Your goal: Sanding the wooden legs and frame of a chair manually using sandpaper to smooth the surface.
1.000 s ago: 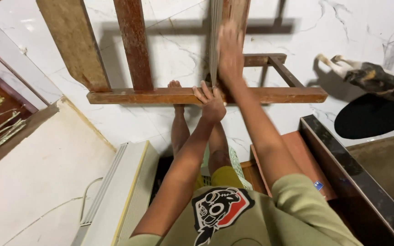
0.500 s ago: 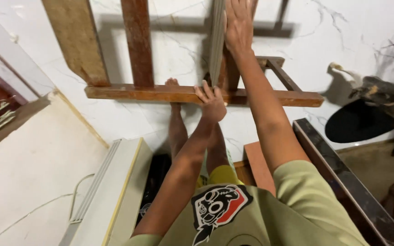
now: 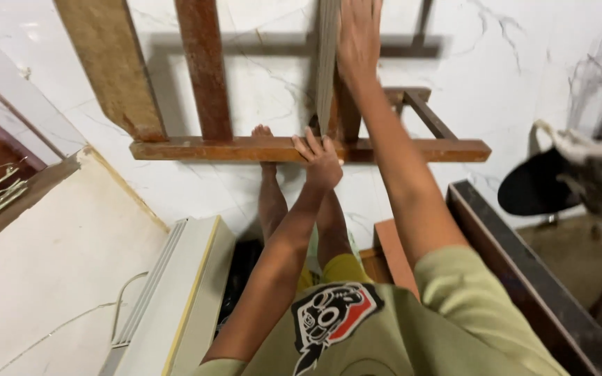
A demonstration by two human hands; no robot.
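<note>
A: Where is the frame just now?

B: At twelve o'clock from the body, above the white marble floor, its lower rail level across the view. The left hand is closed over that rail near its middle. The right hand lies open and flat against the grey strip that stands upright beside the dark upright post.

A: How should this be handled well?

B: I'd judge the rail grip should stay firm so the frame doesn't swing, while the flat palm presses the strip evenly against the wood rather than at one spot. Feet under the rail ought to stay clear of it.

A: And how does the frame look?

B: Reddish-brown wood, worn and scuffed, with a paler, rough plank at eleven o'clock. A side bracket juts out at one o'clock. A white unit sits at seven o'clock, a dark cabinet at four.
</note>
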